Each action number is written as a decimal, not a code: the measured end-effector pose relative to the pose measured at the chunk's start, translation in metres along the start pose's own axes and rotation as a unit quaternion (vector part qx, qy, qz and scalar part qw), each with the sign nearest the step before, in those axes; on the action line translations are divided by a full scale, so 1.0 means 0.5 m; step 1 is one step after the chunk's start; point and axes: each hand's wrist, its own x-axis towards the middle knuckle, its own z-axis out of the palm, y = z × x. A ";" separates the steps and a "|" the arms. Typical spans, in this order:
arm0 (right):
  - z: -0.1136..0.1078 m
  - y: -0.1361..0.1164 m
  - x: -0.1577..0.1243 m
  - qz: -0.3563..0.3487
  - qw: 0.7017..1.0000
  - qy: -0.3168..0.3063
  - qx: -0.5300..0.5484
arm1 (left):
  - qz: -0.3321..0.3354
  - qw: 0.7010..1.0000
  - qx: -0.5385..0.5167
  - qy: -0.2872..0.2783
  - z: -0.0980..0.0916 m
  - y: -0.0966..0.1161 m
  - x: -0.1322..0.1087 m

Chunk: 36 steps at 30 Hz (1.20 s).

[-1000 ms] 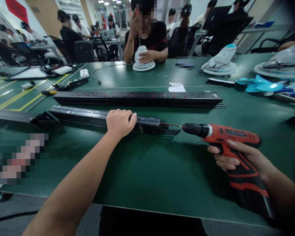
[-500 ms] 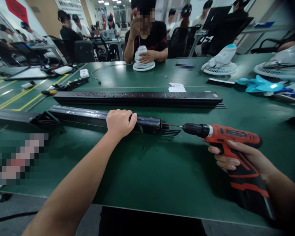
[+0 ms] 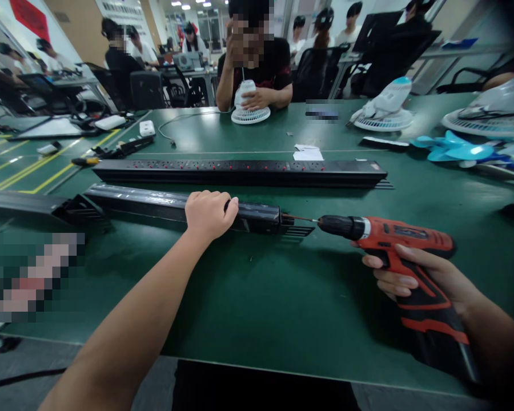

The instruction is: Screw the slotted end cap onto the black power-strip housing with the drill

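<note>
My left hand (image 3: 211,214) is wrapped over a long black power strip (image 3: 154,201) lying on the green table, near its right end. A slotted bracket (image 3: 297,230) sticks out from that end. In my right hand (image 3: 428,274) is a red and black cordless drill (image 3: 406,233), gripped by its handle with the chuck facing left. Its long thin bit (image 3: 300,217) reaches to the strip's end; where the tip sits inside is hidden. Just behind lies a second black power strip (image 3: 240,171) with a row of small red parts along its top.
Across the green table (image 3: 257,319) a person (image 3: 257,63) holds a white fan part (image 3: 249,108). More fan parts (image 3: 385,111) and blue fan blades (image 3: 458,148) lie at the right. Another black strip (image 3: 21,202) is at left, with a yellow-handled tool (image 3: 85,162) behind it.
Almost nothing differs. Both my hands, the drill and the power strip stay in place; the person across has shifted the head slightly.
</note>
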 end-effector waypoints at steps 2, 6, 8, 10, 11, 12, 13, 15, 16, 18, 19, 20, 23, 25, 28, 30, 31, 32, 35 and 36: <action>-0.002 0.000 0.000 0.002 1.000 -0.008 -0.005 | 0.000 1.000 -0.001 0.001 0.001 0.000 0.000; -0.005 -0.001 -0.001 0.012 1.000 -0.024 -0.014 | 0.002 1.000 -0.001 0.002 0.003 -0.002 0.000; -0.004 -0.002 -0.002 0.011 1.000 -0.019 -0.012 | 0.002 1.000 0.000 0.002 0.003 -0.002 0.000; 0.000 -0.002 -0.003 0.003 1.000 -0.010 -0.005 | 0.002 1.000 0.001 0.003 0.003 -0.002 0.000; 0.002 -0.003 -0.003 0.000 1.000 -0.008 -0.001 | 0.002 1.000 0.000 0.004 0.002 -0.002 0.000; 0.004 -0.003 -0.004 -0.003 1.000 -0.007 0.002 | 0.002 1.000 -0.002 0.004 0.002 -0.002 0.000; 0.005 -0.003 -0.004 -0.005 1.000 -0.007 0.004 | 0.002 1.000 -0.004 0.005 0.002 -0.002 0.000; 0.007 -0.002 -0.004 -0.009 1.000 -0.011 0.002 | 0.002 1.000 -0.009 0.003 0.002 -0.002 -0.001; 0.006 -0.002 -0.004 -0.010 1.000 -0.013 0.000 | 0.002 1.000 -0.011 0.002 0.002 -0.002 -0.001; 0.004 -0.001 -0.003 -0.011 1.000 -0.021 -0.003 | 0.000 1.000 -0.013 0.000 0.002 -0.003 0.000; 0.002 -0.001 -0.003 -0.009 1.000 -0.026 -0.002 | -0.001 1.000 -0.013 0.000 0.002 -0.002 0.000; 0.001 -0.001 -0.003 -0.006 1.000 -0.030 -0.002 | -0.002 1.000 -0.013 0.000 0.001 -0.002 0.000; -0.004 0.000 -0.002 -0.003 0.999 -0.037 0.003 | -0.005 1.000 -0.012 -0.004 0.000 -0.001 0.000; -0.004 0.000 -0.001 -0.003 0.999 -0.034 0.004 | -0.006 1.000 -0.013 -0.008 -0.001 0.000 0.000; -0.003 -0.001 -0.001 -0.003 1.000 -0.024 0.003 | -0.006 1.000 -0.009 -0.008 -0.002 0.000 -0.001; -0.001 -0.001 -0.001 -0.005 1.000 -0.019 0.002 | -0.004 1.000 -0.006 -0.006 -0.001 0.000 -0.001; -0.001 -0.001 -0.002 -0.006 1.000 -0.019 0.002 | -0.003 1.000 -0.005 -0.005 -0.001 0.000 -0.001; 0.000 -0.001 -0.002 -0.007 1.000 -0.019 0.002 | -0.003 1.000 -0.005 -0.005 0.000 -0.001 -0.001; 0.000 -0.001 -0.003 -0.011 1.000 -0.015 0.004 | -0.002 1.000 -0.005 -0.005 0.000 -0.002 0.000; 0.001 -0.001 -0.003 -0.011 1.000 -0.014 0.004 | -0.002 1.000 -0.006 -0.006 0.000 -0.002 0.000</action>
